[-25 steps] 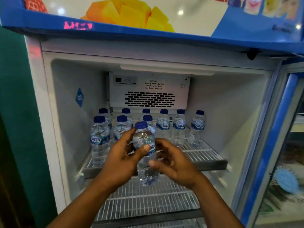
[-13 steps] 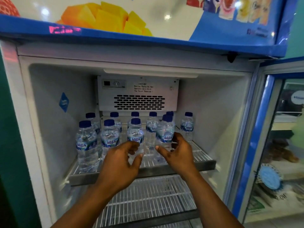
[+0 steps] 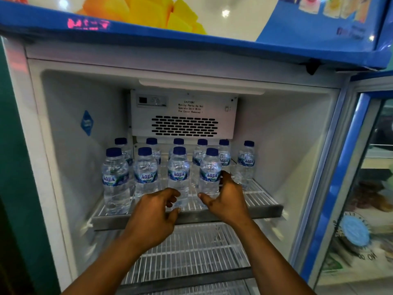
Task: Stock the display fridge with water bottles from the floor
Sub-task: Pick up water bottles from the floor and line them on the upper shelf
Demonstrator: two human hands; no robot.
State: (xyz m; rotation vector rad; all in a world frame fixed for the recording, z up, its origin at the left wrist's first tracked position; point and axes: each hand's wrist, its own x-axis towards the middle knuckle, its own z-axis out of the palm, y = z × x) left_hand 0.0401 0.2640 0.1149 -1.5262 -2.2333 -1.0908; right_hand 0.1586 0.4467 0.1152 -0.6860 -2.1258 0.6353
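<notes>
We look into the open white display fridge [image 3: 63, 188], under its blue header panel with a picture of yellow fruit cubes [image 3: 148, 11]. On the upper white wire shelf [image 3: 262, 199] stand clear plastic water bottles with blue caps and blue "AQUA" labels, all upright: six in the far row [image 3: 246, 160] and four in the near row.

Our right hand [image 3: 228, 202] cups the rightmost near-row bottle [image 3: 210, 167] low on its right side. The thumb reaches left in front of its base and the fingers rise beside its label, thumb and fingers spread wide. We cannot tell whether they press on it.

Our left hand [image 3: 152, 218] hangs at the shelf's near edge, in front of the base of the third near-row bottle [image 3: 178, 173]. Its fingers are loosely curled and hold nothing.

A second wire shelf [image 3: 191, 252] lies below. The white vented fan cover [image 3: 185, 116] sits on the far wall, and the blue-framed glass door [image 3: 359, 145] stands open on the right.
</notes>
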